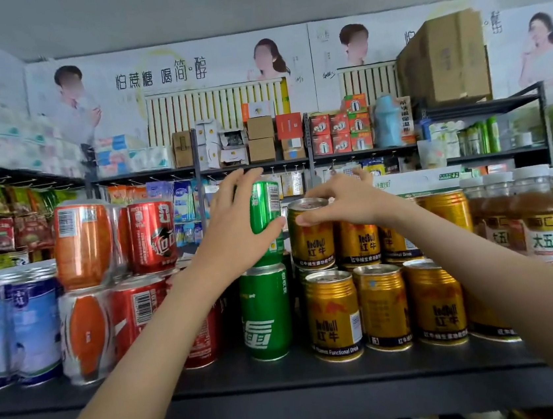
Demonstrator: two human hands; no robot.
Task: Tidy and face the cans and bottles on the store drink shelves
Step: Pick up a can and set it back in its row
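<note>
My left hand (235, 224) grips the upper green can (265, 207), which stands stacked on a lower green can (266, 314); its barcode faces out. My right hand (343, 201) rests with fingertips on the rim of the upper gold Red Bull can (311, 239) beside it. More gold Red Bull cans (382, 307) stand in two tiers to the right. Red cola cans (152, 237) and orange cans (82, 245) are stacked to the left, partly behind my left forearm.
Blue-and-white cans (16, 328) stand at the far left of the dark shelf (289, 390). Brown tea bottles (541, 220) with white caps line the right end. Behind are more racks with boxes, snack bags and a large carton (444, 59).
</note>
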